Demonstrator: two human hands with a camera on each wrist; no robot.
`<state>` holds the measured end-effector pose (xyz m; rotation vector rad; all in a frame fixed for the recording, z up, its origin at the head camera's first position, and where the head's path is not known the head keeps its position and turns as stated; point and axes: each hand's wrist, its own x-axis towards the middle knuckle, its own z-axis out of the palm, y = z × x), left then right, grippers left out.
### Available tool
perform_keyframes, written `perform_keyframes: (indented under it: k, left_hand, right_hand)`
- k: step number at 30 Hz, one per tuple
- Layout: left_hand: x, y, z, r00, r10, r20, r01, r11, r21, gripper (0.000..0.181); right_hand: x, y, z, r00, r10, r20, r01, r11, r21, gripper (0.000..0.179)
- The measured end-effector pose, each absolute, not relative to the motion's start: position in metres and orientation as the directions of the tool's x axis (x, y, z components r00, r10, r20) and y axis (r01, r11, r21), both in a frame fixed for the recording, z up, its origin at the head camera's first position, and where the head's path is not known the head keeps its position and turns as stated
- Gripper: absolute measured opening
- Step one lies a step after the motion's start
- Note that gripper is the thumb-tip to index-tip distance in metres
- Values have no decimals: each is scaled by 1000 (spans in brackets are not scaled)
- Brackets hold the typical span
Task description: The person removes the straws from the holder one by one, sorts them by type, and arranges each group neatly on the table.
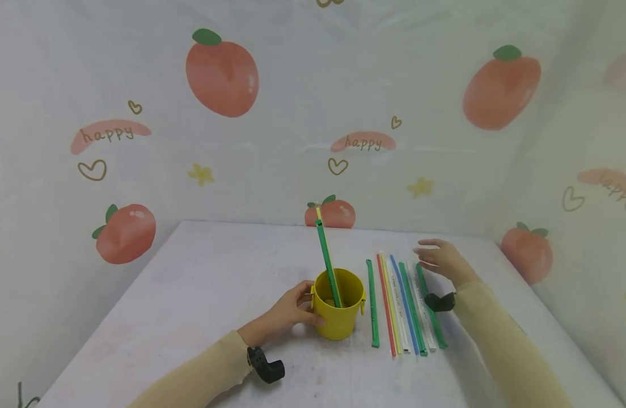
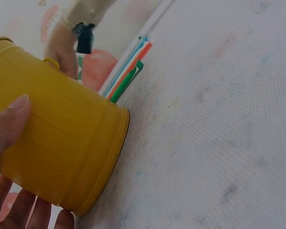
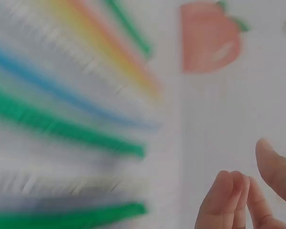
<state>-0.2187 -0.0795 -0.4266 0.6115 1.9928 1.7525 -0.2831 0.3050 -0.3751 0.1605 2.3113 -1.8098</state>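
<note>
My left hand [image 1: 291, 309] grips a small yellow bucket [image 1: 337, 324] from its left side, thumb on the near wall and fingers behind. Leaning up out of the bucket are a green-wrapped straw [image 1: 325, 252] and a yellow straw [image 1: 319, 213]. To the right lies a row of straws in clear or green wrappers, among them a red one [image 1: 386, 303] and a blue one [image 1: 404, 303]. My right hand [image 1: 444, 262] hovers at the far end of the rightmost green straw [image 1: 435, 317], fingers loosely bent and thumb apart, holding nothing in the right wrist view.
A white cloth covers the table [image 1: 216, 283]. Behind it hangs a white curtain [image 1: 292, 85] printed with peaches and "happy" lettering. A lone green straw [image 1: 372, 306] lies between the bucket and the rest of the row. Each wrist wears a black camera.
</note>
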Motion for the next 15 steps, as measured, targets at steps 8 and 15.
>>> perform_keyframes:
  k: [8, 15]
  left_hand:
    - [-228, -79, -444, -830, 558, -23, 61, 132, 989, 67]
    - [-228, -80, -447, -824, 566, -21, 64, 129, 990, 67]
  right_hand:
    - [-285, 273, -348, -988, -147, -54, 48, 47, -998, 57]
    - [-282, 234, -335, -979, -203, 6, -11, 24, -1000, 56]
